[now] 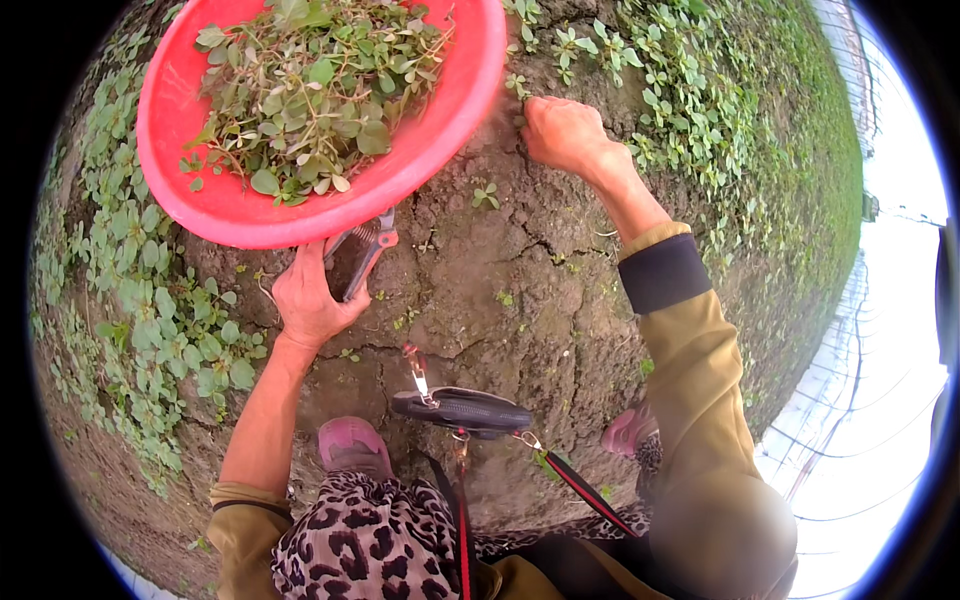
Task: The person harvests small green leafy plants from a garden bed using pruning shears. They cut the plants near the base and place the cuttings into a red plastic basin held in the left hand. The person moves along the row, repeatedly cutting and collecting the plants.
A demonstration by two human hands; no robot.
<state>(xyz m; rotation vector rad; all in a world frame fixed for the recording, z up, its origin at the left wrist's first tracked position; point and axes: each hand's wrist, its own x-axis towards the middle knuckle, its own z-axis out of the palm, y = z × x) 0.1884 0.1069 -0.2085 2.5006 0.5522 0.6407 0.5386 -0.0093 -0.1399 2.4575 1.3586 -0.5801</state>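
Observation:
A red plastic basin [169,97], tilted towards me, holds a heap of cut leafy greens [322,97] that look like purslane. My left hand [315,300] is at its near rim, fingertips hidden beneath it. That same hand grips pruning shears [369,259] with red-and-grey handles and a visible spring; the blades go out of sight under the basin. To the right of the basin, my right hand [566,135] is down at the soil, fingers curled against a small leafy plant [516,85]. Its fingertips are partly hidden. A lone seedling [485,196] grows between both hands.
Cracked bare soil [480,300] runs down the middle, with low green plants at left [180,322] and right [690,97]. A black zippered bag [465,411] hangs on a red-and-black strap [585,487] above my pink shoes [354,444]. Bright greenhouse sheeting [862,390] curves along the right.

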